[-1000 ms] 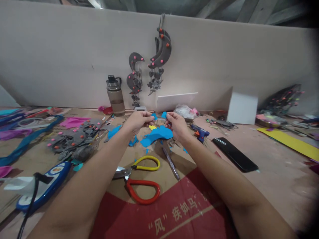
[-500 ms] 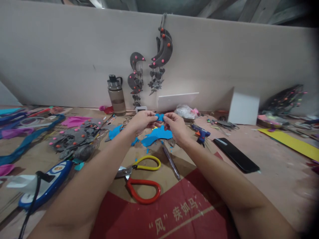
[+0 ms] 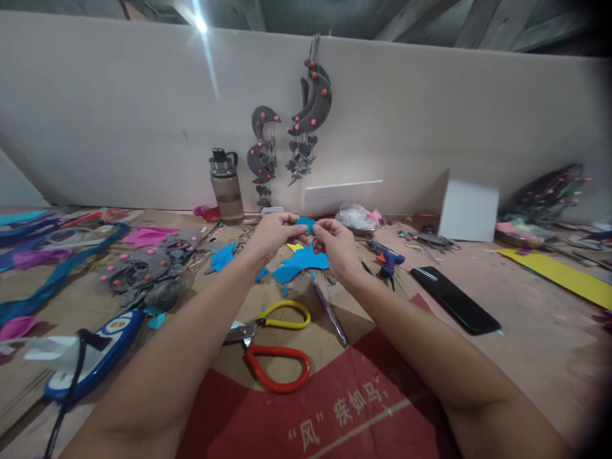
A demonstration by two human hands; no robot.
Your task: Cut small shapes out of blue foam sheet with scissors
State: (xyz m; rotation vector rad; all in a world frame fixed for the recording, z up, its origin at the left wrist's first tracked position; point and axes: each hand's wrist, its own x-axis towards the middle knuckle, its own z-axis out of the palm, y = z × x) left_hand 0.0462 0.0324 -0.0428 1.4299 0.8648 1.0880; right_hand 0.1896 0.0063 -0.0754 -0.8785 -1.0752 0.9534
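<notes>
- Toward the near edge of the bench (image 3: 540, 370), a red printed area (image 3: 344, 440) covers part of the cardboard (image 3: 306, 344) between the forearms.
- Scissors (image 3: 268, 350), one handle red and one yellow, lie on that sheet, their blades partly hidden by the left forearm.
- A purple pen (image 3: 331, 315) slants beside them; a black phone (image 3: 454, 299) lies farther toward the bench's right edge.
- A larger blue piece (image 3: 301, 262) rests mid-bench with scraps around it.
- Just above and beyond it, the left hand (image 3: 274, 236) and right hand (image 3: 339, 243) meet, thumbs and fingers pinching a small blue shape (image 3: 305, 222) between them; whether one piece or two, I cannot tell.
- A blue glue gun (image 3: 389, 257) lies past the right wrist.
- Near the bench's far edge a bottle (image 3: 228, 194) stands upright; grey crescents (image 3: 318, 108) hang against the white wall (image 3: 406, 115).
</notes>
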